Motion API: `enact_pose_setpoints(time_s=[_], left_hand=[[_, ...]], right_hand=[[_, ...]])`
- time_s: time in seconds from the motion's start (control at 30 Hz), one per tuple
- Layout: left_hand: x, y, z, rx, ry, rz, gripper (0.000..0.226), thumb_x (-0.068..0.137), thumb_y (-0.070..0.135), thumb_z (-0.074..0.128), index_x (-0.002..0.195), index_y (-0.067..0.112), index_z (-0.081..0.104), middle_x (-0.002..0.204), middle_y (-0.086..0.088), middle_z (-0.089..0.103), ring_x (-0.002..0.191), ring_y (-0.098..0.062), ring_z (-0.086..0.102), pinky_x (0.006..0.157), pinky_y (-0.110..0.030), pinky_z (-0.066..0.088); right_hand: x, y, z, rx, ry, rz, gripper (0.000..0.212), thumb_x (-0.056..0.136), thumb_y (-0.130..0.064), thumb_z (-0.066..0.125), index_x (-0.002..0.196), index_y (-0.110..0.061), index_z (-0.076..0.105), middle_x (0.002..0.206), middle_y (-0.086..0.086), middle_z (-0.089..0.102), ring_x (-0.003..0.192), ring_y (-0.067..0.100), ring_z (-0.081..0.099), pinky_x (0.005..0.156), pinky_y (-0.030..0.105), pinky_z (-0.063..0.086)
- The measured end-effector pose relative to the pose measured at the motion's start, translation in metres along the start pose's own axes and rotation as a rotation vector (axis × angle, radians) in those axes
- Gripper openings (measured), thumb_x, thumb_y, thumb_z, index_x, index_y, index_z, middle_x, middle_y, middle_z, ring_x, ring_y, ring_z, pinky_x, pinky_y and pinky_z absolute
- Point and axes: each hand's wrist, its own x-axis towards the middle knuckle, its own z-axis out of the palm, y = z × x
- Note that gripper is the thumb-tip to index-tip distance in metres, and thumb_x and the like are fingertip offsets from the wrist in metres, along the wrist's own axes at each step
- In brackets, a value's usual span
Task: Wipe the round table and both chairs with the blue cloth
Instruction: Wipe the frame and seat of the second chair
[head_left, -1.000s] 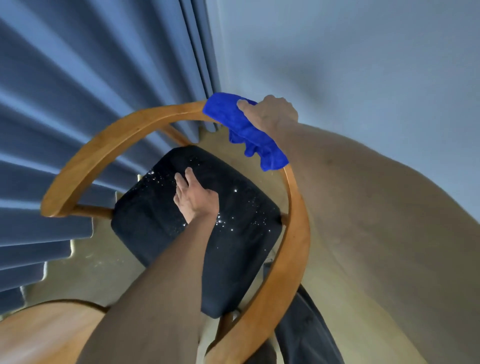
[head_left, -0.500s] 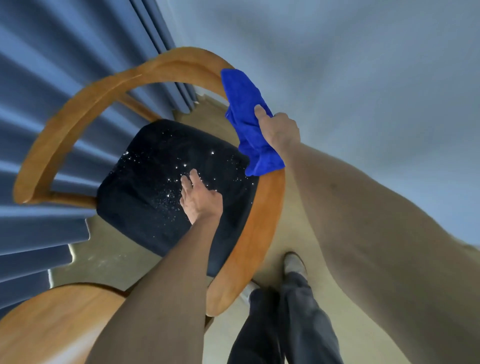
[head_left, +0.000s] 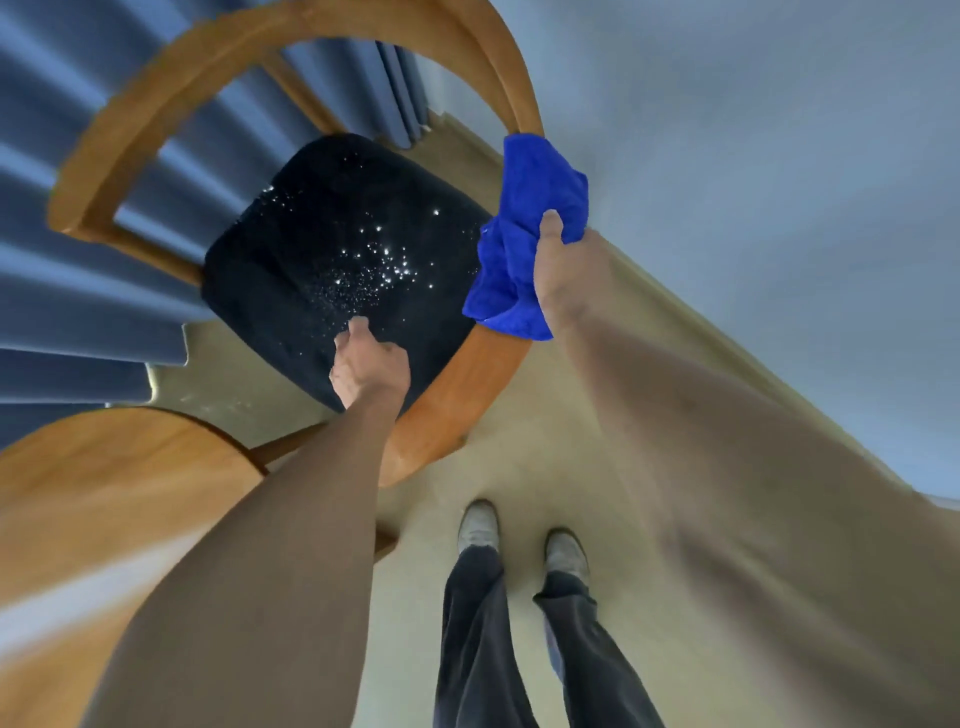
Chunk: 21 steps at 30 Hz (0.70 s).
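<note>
A wooden chair (head_left: 156, 109) with a curved back rail and a black speckled seat (head_left: 337, 249) stands below me. The blue cloth (head_left: 524, 228) is wrapped over the right side of the rail, gripped there by my right hand (head_left: 558, 280). My left hand (head_left: 369, 364) sits on the near edge of the black seat, fingers curled; whether it grips the edge is unclear. The round wooden table (head_left: 104, 478) shows its edge at the lower left, partly behind my left arm.
Blue curtains (head_left: 62, 291) hang behind the chair at the left. A pale wall (head_left: 779, 156) runs along the right. My two feet (head_left: 519, 540) stand on beige floor (head_left: 519, 447) just right of the chair.
My right hand has slid the cloth along the rail from its far top down the right side toward me. My left hand moved back to the seat's near edge and curled.
</note>
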Motion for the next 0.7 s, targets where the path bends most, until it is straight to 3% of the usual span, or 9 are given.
enact_pose_setpoints(time_s=[0.17, 0.33, 0.47, 0.6, 0.7], left_hand=[[-0.015, -0.026, 0.001, -0.134, 0.048, -0.183, 0.041, 0.094, 0.014, 0.043, 0.134, 0.009, 0.051, 0.13, -0.019, 0.056, 0.117, -0.038, 0.054, 0.092, -0.042, 0.045], [-0.019, -0.045, -0.003, -0.116, 0.066, -0.176, 0.032, 0.093, 0.014, 0.04, 0.118, 0.007, 0.058, 0.115, -0.02, 0.063, 0.105, -0.039, 0.059, 0.079, -0.039, 0.044], [-0.033, -0.073, -0.008, -0.101, -0.03, -0.177, 0.034, 0.097, 0.02, 0.037, 0.118, 0.008, 0.061, 0.114, -0.016, 0.064, 0.101, -0.034, 0.06, 0.077, -0.036, 0.043], [-0.05, -0.101, -0.017, -0.108, -0.153, -0.2, 0.038, 0.099, 0.025, 0.034, 0.121, 0.006, 0.06, 0.118, -0.016, 0.062, 0.101, -0.032, 0.058, 0.08, -0.035, 0.043], [-0.063, -0.133, -0.022, -0.142, -0.224, -0.204, 0.034, 0.095, 0.023, 0.04, 0.11, 0.008, 0.067, 0.102, -0.01, 0.064, 0.097, -0.033, 0.06, 0.077, -0.031, 0.045]], right_hand=[[-0.032, 0.026, 0.008, 0.039, 0.086, 0.013, 0.06, 0.096, -0.06, 0.04, 0.127, -0.011, 0.055, 0.115, 0.002, 0.066, 0.103, 0.022, 0.062, 0.078, 0.026, 0.033], [-0.056, 0.039, 0.017, 0.142, 0.093, 0.052, 0.057, 0.094, -0.06, 0.042, 0.12, -0.012, 0.057, 0.109, 0.001, 0.067, 0.099, 0.023, 0.063, 0.079, 0.029, 0.039], [-0.099, 0.052, 0.034, 0.218, 0.187, 0.065, 0.052, 0.093, -0.055, 0.048, 0.116, -0.009, 0.057, 0.107, 0.005, 0.067, 0.099, 0.027, 0.063, 0.083, 0.035, 0.046], [-0.146, 0.063, 0.048, 0.198, 0.213, 0.084, 0.051, 0.096, -0.049, 0.049, 0.123, -0.006, 0.052, 0.117, 0.008, 0.064, 0.107, 0.028, 0.06, 0.083, 0.032, 0.04], [-0.179, 0.071, 0.062, 0.211, 0.193, 0.127, 0.054, 0.096, -0.05, 0.047, 0.125, -0.005, 0.052, 0.118, 0.01, 0.064, 0.107, 0.03, 0.06, 0.084, 0.035, 0.043]])
